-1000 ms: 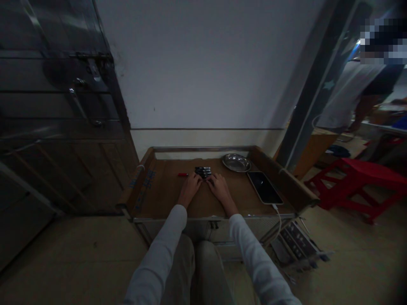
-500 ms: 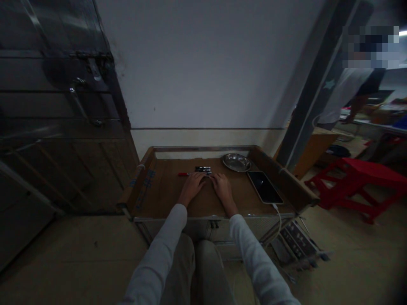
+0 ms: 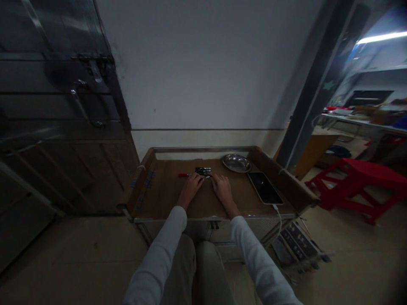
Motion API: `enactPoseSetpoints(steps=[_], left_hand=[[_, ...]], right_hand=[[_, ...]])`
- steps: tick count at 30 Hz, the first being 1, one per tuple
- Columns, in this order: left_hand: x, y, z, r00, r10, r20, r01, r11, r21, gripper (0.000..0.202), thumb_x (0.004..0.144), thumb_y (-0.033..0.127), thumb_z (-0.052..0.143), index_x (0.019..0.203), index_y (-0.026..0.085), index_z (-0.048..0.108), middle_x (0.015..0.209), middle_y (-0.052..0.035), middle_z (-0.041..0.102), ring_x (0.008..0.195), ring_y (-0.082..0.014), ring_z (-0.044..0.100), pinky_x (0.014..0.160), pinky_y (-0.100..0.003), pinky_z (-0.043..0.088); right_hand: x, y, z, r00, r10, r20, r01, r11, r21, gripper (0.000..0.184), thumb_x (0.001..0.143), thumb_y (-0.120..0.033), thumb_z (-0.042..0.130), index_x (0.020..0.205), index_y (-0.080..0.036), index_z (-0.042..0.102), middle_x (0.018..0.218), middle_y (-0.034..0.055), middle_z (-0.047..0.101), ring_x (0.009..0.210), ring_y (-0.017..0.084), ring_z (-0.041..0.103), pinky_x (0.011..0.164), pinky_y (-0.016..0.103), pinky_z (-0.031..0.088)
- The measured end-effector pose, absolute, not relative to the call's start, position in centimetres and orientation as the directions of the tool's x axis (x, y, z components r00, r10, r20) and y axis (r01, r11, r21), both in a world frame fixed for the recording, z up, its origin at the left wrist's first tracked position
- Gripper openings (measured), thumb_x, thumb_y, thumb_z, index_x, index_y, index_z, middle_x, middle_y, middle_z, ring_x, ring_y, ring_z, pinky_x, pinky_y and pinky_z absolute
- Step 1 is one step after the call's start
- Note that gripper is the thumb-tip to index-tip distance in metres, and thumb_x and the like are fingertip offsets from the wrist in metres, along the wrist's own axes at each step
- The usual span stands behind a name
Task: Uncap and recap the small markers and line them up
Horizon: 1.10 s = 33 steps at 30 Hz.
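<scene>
While both hands rest mid-frame on the counter [image 3: 165, 199], left hand [image 3: 191, 185] and right hand [image 3: 221, 186] fingertips touch small dark metal parts [image 3: 203, 171]; grip unclear. Red pen [image 3: 183, 175] left, metal dish [image 3: 236, 162] and phone [image 3: 265, 187] right.

Long pale grey sleeves on both arms, cuffs ending at the wrists; left hand [image 3: 190, 185] and right hand [image 3: 222, 186] bare (no gloves, no rings seen); grey-khaki trousers below

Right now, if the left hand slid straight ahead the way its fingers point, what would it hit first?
Most likely the small dark metal object, just beyond the left hand; its fingers look close to touching it already, though depth is unclear in this dim view.
</scene>
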State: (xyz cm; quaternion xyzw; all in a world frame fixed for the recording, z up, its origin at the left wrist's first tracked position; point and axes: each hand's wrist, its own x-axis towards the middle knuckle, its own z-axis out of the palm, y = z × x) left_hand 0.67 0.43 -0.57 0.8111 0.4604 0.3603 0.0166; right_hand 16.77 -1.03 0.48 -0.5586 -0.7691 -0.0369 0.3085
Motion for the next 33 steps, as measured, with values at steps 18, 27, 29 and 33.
enactPoseSetpoints(steps=[18,27,29,33], left_hand=[[0.1,0.7,-2.2,-0.143,0.786,0.602,0.905,-0.142,0.401,0.029,0.087,0.006,0.033,0.103,0.015,0.055,0.107,-0.0107,0.054,0.099,-0.0209,0.050,0.086,-0.036,0.044],[-0.4,1.3,-2.0,-0.159,0.811,0.563,0.896,-0.121,0.428,0.032,0.085,0.004,0.032,0.100,0.015,0.059,0.103,-0.0116,0.057,0.100,-0.0218,0.052,0.091,-0.039,0.041],[-0.4,1.3,-1.8,-0.144,0.810,0.568,0.899,-0.133,0.417,0.033,0.085,0.003,0.033,0.103,0.015,0.058,0.107,-0.0122,0.056,0.100,-0.0217,0.052,0.090,-0.038,0.042],[0.4,1.1,-1.2,0.044,0.844,0.535,0.909,-0.256,0.330,0.028,0.087,0.007,0.036,0.103,0.015,0.058,0.106,-0.0116,0.057,0.099,-0.0205,0.053,0.088,-0.035,0.043]], right_hand=[[16.8,0.4,-0.6,-0.149,0.867,0.476,0.949,0.260,-0.178,0.038,0.083,-0.015,0.045,0.118,-0.023,0.058,0.115,0.0122,0.051,0.104,0.025,0.045,0.088,0.037,0.037],[16.8,0.9,-0.7,-0.151,0.872,0.465,0.958,0.245,-0.149,0.030,0.085,-0.018,0.043,0.111,-0.018,0.059,0.110,0.0131,0.053,0.102,0.025,0.045,0.086,0.035,0.036],[16.7,1.0,-0.8,-0.137,0.871,0.472,0.965,0.225,-0.135,0.028,0.086,-0.019,0.042,0.109,-0.017,0.059,0.109,0.0132,0.053,0.101,0.024,0.045,0.085,0.034,0.035],[16.6,1.1,-0.8,-0.104,0.877,0.469,0.974,0.185,-0.129,0.026,0.087,-0.021,0.042,0.108,-0.017,0.058,0.106,0.0117,0.054,0.099,0.023,0.046,0.083,0.033,0.034]])
